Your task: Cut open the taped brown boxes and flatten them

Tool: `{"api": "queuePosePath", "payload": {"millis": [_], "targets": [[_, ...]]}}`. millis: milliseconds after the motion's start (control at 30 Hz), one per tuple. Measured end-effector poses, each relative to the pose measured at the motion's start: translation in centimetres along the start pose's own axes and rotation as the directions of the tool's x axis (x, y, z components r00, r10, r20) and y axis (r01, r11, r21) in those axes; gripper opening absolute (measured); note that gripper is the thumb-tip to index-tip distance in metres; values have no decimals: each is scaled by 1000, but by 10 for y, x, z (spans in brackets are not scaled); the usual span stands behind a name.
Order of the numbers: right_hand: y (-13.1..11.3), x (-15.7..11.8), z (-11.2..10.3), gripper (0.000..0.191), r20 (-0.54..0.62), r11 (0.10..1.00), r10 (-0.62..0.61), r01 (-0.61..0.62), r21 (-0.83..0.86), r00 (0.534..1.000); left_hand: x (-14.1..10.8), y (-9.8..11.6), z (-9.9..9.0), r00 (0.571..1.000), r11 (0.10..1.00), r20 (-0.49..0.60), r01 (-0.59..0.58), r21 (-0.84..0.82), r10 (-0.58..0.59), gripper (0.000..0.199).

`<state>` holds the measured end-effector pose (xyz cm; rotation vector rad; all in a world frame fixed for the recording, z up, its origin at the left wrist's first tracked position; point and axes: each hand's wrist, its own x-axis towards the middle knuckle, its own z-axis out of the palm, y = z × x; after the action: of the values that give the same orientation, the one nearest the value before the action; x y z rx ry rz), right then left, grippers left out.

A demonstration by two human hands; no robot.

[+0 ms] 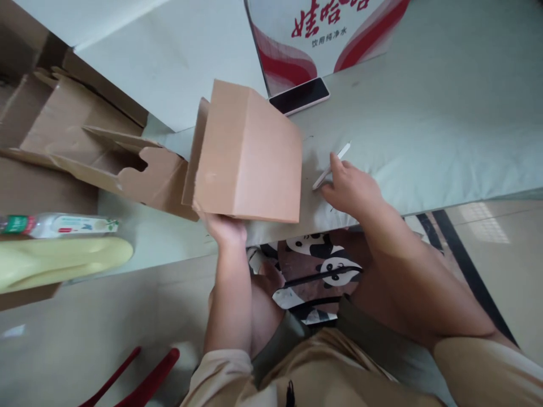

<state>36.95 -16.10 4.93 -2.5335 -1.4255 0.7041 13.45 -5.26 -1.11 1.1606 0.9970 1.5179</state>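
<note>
A brown cardboard box (269,158) stands tilted near the middle of the cloth-covered table, a flap sticking out at its left. My left hand (227,228) grips its lower left edge from below, with most of the fingers hidden behind the cardboard. To the right, my right hand (350,183) is closed around a slim white pen-like tool (343,151), whose ends show above and below the fingers. The tool lies close to the table surface, apart from the box.
Behind the box are a phone (301,97) and a white and red carton (326,34). Opened cardboard (72,124), a bottle (72,225) and a pale yellow object (68,257) are at the left. The table's front edge (449,204) runs below my hands.
</note>
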Motion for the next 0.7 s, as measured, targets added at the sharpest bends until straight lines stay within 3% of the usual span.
{"api": "queuePosePath", "payload": {"millis": [67,133,233,300,433,533,633,700], "targets": [[2,3,0,79,-13,1000,13,-13,8,1000,4,0,-7,978,980,55,201,5,-201,52],[7,6,3,76,-43,1000,-8,9,12,999,4,-2,-15,954,954,51,292,67,-295,51],[13,9,9,60,-146,990,-109,120,68,983,1,-5,-22,985,964,20,163,208,-171,58],[14,9,12,47,-222,954,-199,240,178,955,1,-5,-24,997,959,16,63,276,-70,50],[8,1,6,42,-303,731,-350,461,503,886,5,-7,-24,999,980,-14,39,197,-37,40],[2,-10,2,54,-332,613,-446,554,563,831,7,-14,-26,997,992,-6,80,100,-80,40],[-3,-19,7,70,-265,647,-544,600,472,796,6,-25,-31,987,985,44,147,91,-152,40],[-5,-23,15,56,-217,684,-559,593,424,800,6,-32,-35,990,983,50,127,133,-134,43]]}}
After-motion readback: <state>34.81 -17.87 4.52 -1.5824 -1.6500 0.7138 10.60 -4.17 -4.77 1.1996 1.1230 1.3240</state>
